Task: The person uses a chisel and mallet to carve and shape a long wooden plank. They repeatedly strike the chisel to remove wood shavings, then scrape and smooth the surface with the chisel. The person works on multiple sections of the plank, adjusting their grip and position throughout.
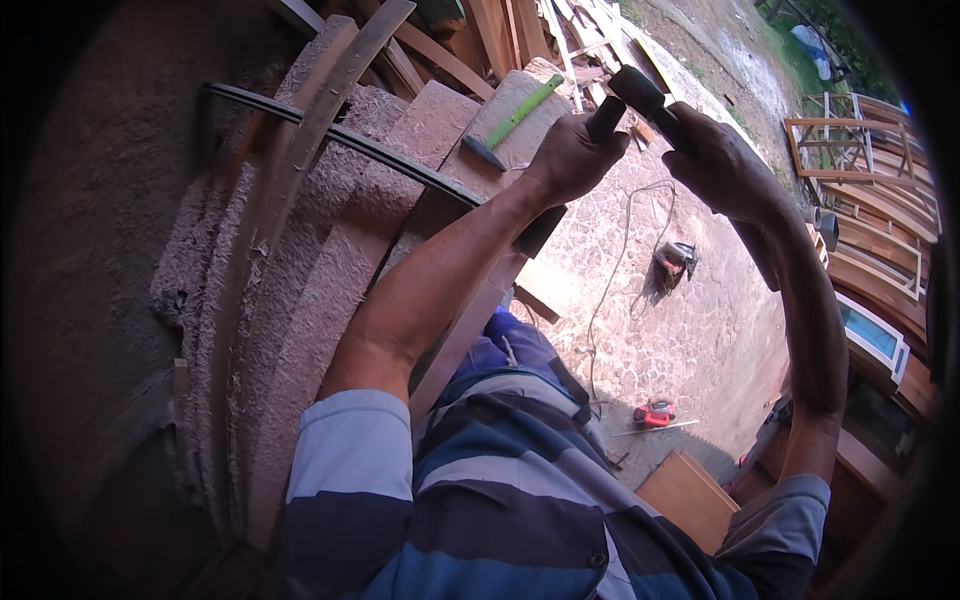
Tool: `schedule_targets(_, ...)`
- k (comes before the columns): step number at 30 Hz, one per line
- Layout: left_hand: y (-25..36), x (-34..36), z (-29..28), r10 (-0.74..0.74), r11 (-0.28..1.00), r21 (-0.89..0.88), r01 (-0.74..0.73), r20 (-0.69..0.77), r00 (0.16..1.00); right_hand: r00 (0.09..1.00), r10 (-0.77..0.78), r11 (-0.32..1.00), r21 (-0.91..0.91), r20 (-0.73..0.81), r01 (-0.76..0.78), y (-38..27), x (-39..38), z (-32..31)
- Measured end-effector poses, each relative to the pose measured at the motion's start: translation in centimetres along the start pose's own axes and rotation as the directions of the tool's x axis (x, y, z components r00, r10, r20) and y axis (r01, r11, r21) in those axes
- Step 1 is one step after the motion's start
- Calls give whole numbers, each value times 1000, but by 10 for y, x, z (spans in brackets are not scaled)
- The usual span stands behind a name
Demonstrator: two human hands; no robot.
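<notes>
Both arms reach forward over a wood-strewn work area. My left hand point(578, 158) is closed around a short dark handle point(604, 120), whose lower part is hidden by the fist. My right hand point(722, 165) grips a hammer point(638, 92) by its shaft, its dark blunt head close beside the top of that handle. Whether the two touch, I cannot tell. A hammer with a green handle point(524, 112) lies on a board left of my left hand. Beneath my left forearm runs a long dark metal bar point(345, 138), crossing the stacked wood.
Shaving-covered timber point(330, 260) is stacked on the left, with a long plank point(285, 170) over it. Offcuts point(500, 40) are piled at the far side. A corded power tool point(674, 264) and a red tool point(654, 413) sit on the floor. Wooden frames point(880, 240) stand at right.
</notes>
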State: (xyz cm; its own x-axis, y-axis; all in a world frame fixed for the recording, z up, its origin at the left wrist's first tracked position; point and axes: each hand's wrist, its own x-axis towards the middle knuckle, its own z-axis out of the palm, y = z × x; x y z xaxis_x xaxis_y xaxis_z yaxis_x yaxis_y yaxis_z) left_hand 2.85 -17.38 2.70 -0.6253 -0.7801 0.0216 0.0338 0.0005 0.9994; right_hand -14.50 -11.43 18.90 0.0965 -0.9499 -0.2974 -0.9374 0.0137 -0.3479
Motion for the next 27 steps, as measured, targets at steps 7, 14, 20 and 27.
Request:
schedule_targets(7,-7,5,2,-55,998,-8,55,7,998,956,265,912,354,-126,-206,8,5,-7)
schedule_targets(14,-15,10,5,-22,999,27,22,-4,1000,975,220,971,90,43,-223,19,13,-6)
schedule_targets(20,-18,10,5,-75,997,30,75,6,997,980,132,972,173,148,-158,17,11,4)
schedule_targets(27,-22,12,6,-137,989,62,134,42,990,973,229,943,254,-36,-213,33,17,10)
